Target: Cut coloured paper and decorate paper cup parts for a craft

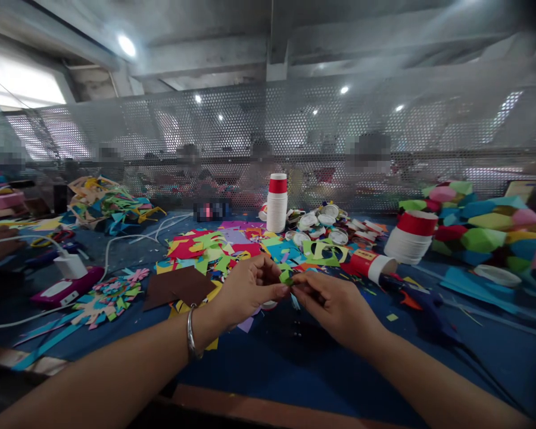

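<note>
Between my two hands, above the blue table [268, 372], is a small green paper piece [286, 277]. My left hand [250, 289], with a silver bangle at its wrist, pinches it from the left. My right hand [333, 304] has its fingertips closed on the piece's right side. Scraps of coloured paper [201, 247] lie just beyond my hands. Dark brown paper sheets [178, 286] rest left of my left wrist. Part of a pale round item shows beneath my fingers, mostly hidden.
A tall stack of paper cups [277, 205] stands at the back beside piled round lids [324, 223]. At right are another cup stack [411, 237], a tipped red cup [373, 266] and a glue gun [429, 313] with its cord. A purple power strip [67, 289] lies left, near another person's hand [0, 244].
</note>
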The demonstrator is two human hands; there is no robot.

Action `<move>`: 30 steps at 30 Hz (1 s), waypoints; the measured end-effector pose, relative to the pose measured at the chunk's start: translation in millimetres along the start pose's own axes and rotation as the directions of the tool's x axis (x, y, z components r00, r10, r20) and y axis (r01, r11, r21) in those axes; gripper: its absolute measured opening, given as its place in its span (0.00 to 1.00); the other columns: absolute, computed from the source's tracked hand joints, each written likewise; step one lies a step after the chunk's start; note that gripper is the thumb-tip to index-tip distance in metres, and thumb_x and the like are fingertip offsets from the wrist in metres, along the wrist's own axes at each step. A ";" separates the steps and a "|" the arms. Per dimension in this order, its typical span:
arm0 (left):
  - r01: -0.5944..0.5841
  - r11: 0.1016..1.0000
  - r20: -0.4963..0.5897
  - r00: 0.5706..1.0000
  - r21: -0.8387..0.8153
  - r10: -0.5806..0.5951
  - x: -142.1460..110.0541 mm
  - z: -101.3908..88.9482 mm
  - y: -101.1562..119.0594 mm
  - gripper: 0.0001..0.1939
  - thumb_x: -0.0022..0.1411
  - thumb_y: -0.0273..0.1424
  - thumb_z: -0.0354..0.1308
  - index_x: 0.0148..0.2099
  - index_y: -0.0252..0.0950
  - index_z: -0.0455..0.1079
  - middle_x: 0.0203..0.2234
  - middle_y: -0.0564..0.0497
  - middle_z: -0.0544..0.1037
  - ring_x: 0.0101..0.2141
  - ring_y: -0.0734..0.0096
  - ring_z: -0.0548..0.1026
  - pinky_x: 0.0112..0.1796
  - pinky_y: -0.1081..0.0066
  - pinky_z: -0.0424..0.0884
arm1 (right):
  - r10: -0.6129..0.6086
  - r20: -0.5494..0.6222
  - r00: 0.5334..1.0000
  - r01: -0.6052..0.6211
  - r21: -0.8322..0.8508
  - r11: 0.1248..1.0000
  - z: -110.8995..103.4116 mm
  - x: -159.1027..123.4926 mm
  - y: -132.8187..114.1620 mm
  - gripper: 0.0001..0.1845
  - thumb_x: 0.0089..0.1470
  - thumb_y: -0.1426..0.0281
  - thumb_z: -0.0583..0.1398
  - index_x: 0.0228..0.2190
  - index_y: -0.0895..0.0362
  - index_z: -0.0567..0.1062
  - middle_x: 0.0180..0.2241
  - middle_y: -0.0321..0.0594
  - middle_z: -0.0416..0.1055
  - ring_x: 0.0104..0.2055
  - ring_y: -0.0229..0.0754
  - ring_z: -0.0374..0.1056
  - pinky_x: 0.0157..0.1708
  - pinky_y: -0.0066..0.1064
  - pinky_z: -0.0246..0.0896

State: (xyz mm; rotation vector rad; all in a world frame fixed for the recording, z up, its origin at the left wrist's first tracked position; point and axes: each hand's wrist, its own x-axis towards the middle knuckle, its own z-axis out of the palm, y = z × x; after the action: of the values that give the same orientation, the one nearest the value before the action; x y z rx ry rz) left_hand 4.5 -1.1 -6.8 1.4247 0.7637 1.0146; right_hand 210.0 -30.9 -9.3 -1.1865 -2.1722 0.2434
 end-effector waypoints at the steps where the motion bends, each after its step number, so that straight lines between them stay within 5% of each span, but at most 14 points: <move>1: 0.009 1.000 0.001 1.000 -0.005 -0.009 0.6 -0.1 -1.3 0.21 0.46 0.33 0.75 0.37 0.35 0.67 0.27 0.55 0.76 0.28 0.74 0.75 0.33 0.71 0.70 | 0.001 0.006 1.000 -0.001 -0.009 1.000 0.4 0.3 0.2 0.11 0.65 0.65 0.55 0.41 0.55 0.76 0.31 0.39 0.76 0.31 0.43 0.71 0.30 0.30 0.61; 16: -0.015 0.999 0.003 1.000 0.042 0.015 3.8 1.2 -3.2 0.17 0.51 0.39 0.72 0.35 0.33 0.71 0.27 0.52 0.78 0.28 0.73 0.76 0.34 0.72 0.71 | 0.000 0.035 0.999 0.001 -0.038 0.999 3.6 3.5 3.3 0.12 0.65 0.65 0.55 0.43 0.54 0.77 0.36 0.42 0.79 0.36 0.45 0.74 0.35 0.33 0.62; 23: -0.092 0.981 0.035 0.996 0.170 0.087 2.7 -2.3 -0.9 0.10 0.57 0.35 0.67 0.36 0.35 0.71 0.28 0.51 0.80 0.31 0.71 0.78 0.35 0.70 0.72 | 0.030 -0.015 0.999 -0.029 0.048 0.998 0.1 2.1 -1.7 0.12 0.65 0.63 0.56 0.40 0.54 0.78 0.31 0.39 0.77 0.30 0.42 0.70 0.30 0.31 0.61; 30: -0.063 0.975 0.125 0.991 0.214 0.036 -0.9 2.6 2.9 0.08 0.57 0.33 0.65 0.35 0.35 0.70 0.24 0.54 0.74 0.25 0.76 0.72 0.28 0.74 0.67 | 0.068 -0.035 0.997 -0.061 0.184 0.981 -3.7 5.0 -1.4 0.14 0.65 0.59 0.57 0.36 0.54 0.78 0.27 0.36 0.75 0.27 0.39 0.68 0.28 0.29 0.60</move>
State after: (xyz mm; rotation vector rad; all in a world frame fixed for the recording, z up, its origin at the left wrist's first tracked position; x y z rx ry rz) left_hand 6.2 -3.4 -3.9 1.6856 0.7715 0.8936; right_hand 209.4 -28.1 -3.6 -1.1484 -2.0297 0.4334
